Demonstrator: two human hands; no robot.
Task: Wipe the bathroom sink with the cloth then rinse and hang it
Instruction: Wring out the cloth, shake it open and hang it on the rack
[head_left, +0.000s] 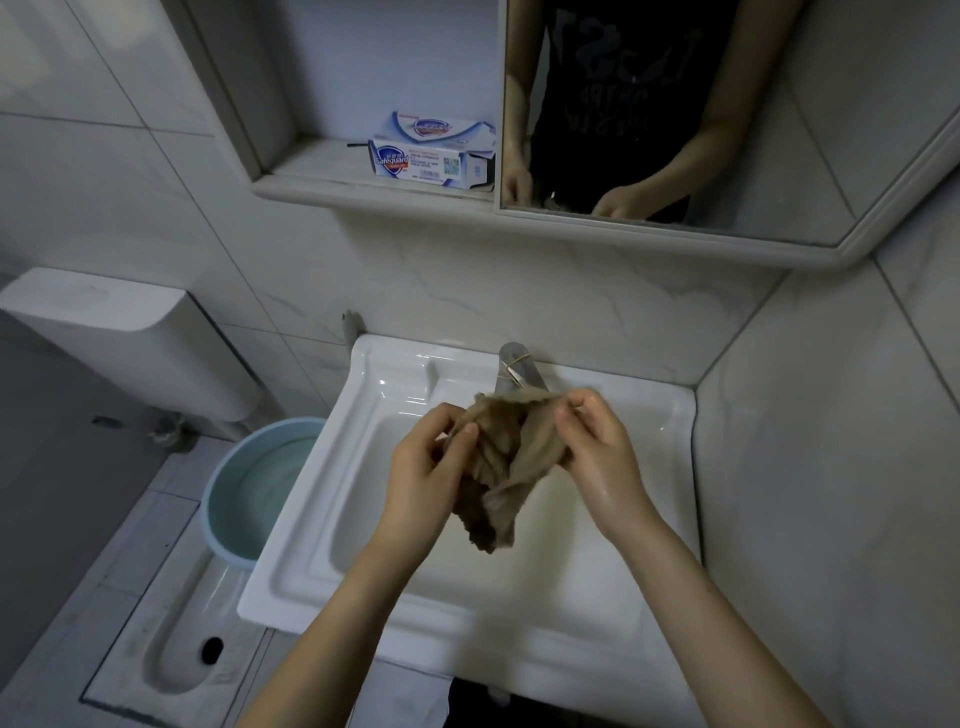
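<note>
cloth (498, 467) hangs bunched between our two hands, over the bowl of the sink (322, 519) and just in front of the tap (514, 364). our left hand (421, 478) pinches its left edge between thumb and fingers. our right hand (597, 452) pinches the upper right corner. both hands grasp the fabric, so neither is free.

we judge that we hold it by the top edge to spread it out or find its corners, and that we keep it over the bowl so drips fall there. the right hand shines wet. we see no water running, but the cloth hides the spout, so we cannot be sure. we also cannot tell whether the wiping is done.

a blue tub (249, 493) with water in it stands on the floor against the sink's left side. a squat pan (182, 649) lies below it and a cistern (130, 338) sits on the wall behind. a soap box (431, 161) lies on the shelf (322, 182) beside the mirror (779, 104). we see no hook or rail for hanging. the tap is close behind the cloth and could snag it.
</note>
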